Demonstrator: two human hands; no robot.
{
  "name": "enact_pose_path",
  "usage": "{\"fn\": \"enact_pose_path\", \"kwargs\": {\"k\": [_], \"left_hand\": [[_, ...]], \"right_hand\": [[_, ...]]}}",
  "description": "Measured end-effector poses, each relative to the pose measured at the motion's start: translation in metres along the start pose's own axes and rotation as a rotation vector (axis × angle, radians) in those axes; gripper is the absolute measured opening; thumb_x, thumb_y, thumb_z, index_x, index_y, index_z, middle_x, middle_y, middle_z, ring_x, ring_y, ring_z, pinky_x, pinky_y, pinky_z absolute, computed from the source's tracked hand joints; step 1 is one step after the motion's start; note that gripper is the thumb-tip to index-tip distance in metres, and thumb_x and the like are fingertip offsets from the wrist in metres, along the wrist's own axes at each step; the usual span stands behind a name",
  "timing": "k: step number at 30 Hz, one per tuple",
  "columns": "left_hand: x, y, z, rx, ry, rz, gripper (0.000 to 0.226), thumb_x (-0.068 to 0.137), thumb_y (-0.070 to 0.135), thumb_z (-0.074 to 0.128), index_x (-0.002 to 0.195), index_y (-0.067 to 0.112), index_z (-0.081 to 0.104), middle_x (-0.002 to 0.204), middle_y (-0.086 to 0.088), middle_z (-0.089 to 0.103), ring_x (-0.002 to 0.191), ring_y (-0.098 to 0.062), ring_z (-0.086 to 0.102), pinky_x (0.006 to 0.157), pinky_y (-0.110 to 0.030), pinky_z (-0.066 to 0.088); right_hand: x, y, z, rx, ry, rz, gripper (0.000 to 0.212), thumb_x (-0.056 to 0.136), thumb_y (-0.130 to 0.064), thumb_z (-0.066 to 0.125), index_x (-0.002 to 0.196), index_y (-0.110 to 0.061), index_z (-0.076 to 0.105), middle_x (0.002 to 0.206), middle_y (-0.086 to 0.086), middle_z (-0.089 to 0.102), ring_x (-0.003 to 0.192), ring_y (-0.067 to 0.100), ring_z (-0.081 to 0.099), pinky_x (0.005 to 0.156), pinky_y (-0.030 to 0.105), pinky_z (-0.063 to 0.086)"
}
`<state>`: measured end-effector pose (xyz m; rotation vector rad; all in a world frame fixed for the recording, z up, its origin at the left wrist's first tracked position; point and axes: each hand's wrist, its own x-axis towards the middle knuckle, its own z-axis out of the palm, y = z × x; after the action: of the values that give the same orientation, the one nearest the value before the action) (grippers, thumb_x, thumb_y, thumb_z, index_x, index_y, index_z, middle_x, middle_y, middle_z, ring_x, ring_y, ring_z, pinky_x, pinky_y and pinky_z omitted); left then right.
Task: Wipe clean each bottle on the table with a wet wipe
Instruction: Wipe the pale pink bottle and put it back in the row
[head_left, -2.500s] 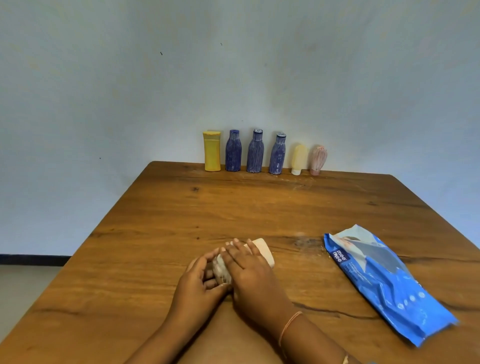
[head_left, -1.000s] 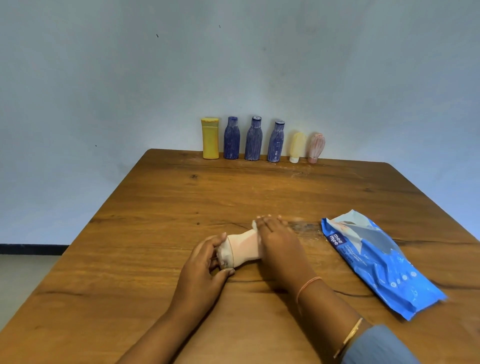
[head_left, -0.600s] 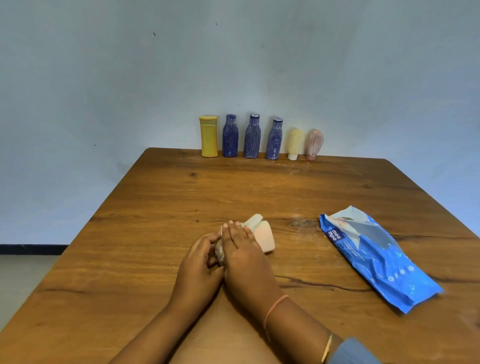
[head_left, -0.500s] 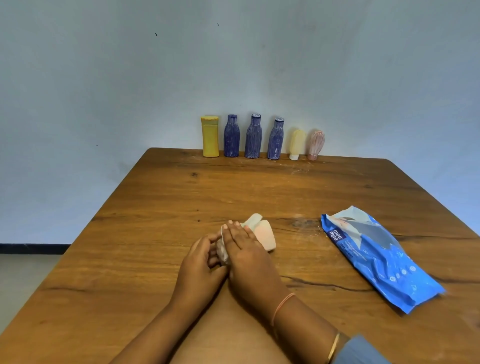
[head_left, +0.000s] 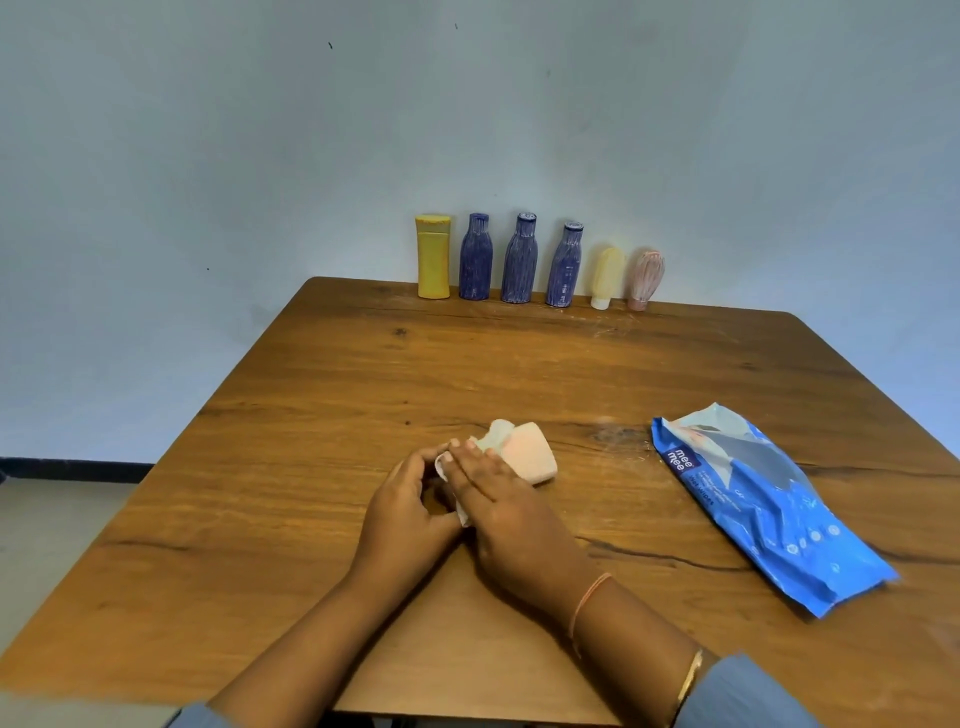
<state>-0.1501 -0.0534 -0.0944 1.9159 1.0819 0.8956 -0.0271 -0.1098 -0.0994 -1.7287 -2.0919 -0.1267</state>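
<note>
Head view: your left hand (head_left: 405, 506) curls round the near end of the peach bottle (head_left: 527, 457), which lies on its side near the middle of the table (head_left: 311, 415), somewhat toward the near edge. Your right hand (head_left: 501, 501) rests on the bottle with fingers nearly straight, pressing the wipe (head_left: 496, 436) against its side. The wipe pack (head_left: 763, 501) lies flat near the right edge, well apart from both hands. Six more bottles (head_left: 519, 258) stand in a row along the far edge
</note>
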Motion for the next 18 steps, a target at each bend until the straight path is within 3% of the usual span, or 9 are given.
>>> {"fn": "enact_pose_path", "kwargs": {"k": [2,6,10,13,16,18], "left_hand": [[0.001,-0.001,0.000,0.007,-0.009,-0.020,0.060,0.062,0.018,0.082,0.114,0.028,0.056,0.105,0.023,0.057,0.096,0.009,0.055,0.083,-0.008,0.042],[0.003,-0.003,0.001,0.045,-0.025,-0.034,0.067,0.057,0.020,0.087,0.118,0.023,0.057,0.108,0.018,0.054,0.104,0.001,0.053,0.088,-0.015,0.040],[0.002,-0.002,-0.001,0.049,-0.034,-0.021,0.051,0.064,0.020,0.081,0.110,0.025,0.060,0.100,0.018,0.060,0.092,0.005,0.057,0.076,-0.005,0.040],[0.001,0.000,0.000,0.069,-0.042,-0.012,0.048,0.065,0.019,0.080,0.108,0.024,0.060,0.096,0.022,0.057,0.087,0.009,0.055,0.070,0.003,0.037],[0.002,0.000,0.001,0.093,-0.041,-0.004,0.063,0.059,0.019,0.086,0.116,0.018,0.059,0.105,0.017,0.054,0.095,0.003,0.053,0.074,0.008,0.032],[0.002,-0.001,0.002,0.120,-0.042,0.000,0.068,0.058,0.021,0.086,0.119,0.018,0.057,0.107,0.016,0.053,0.097,0.003,0.051,0.074,0.008,0.031]], "right_hand": [[0.001,0.016,-0.007,-0.036,0.015,0.042,0.056,0.081,-0.016,0.034,0.134,-0.001,0.044,0.138,0.019,0.047,0.127,0.030,0.045,0.106,0.043,0.023],[0.004,0.036,-0.013,0.009,0.033,0.219,0.062,0.086,-0.002,0.040,0.145,-0.004,0.022,0.153,0.014,0.019,0.143,0.024,0.016,0.111,0.024,-0.003],[-0.004,0.002,0.002,-0.011,0.022,0.031,0.056,0.080,-0.009,0.039,0.134,0.001,0.043,0.138,0.021,0.045,0.129,0.033,0.043,0.106,0.045,0.022],[-0.011,0.006,-0.002,-0.078,-0.021,-0.078,0.054,0.082,-0.016,0.040,0.133,-0.001,0.045,0.136,0.019,0.049,0.126,0.028,0.046,0.104,0.043,0.028],[-0.010,0.037,-0.010,-0.171,0.026,0.068,0.057,0.073,-0.008,0.063,0.128,0.002,0.050,0.132,0.022,0.052,0.119,0.034,0.053,0.100,0.046,0.028],[-0.008,0.045,-0.015,-0.134,0.022,0.218,0.060,0.074,-0.001,0.059,0.132,0.005,0.044,0.136,0.025,0.045,0.125,0.039,0.046,0.104,0.048,0.020]]}}
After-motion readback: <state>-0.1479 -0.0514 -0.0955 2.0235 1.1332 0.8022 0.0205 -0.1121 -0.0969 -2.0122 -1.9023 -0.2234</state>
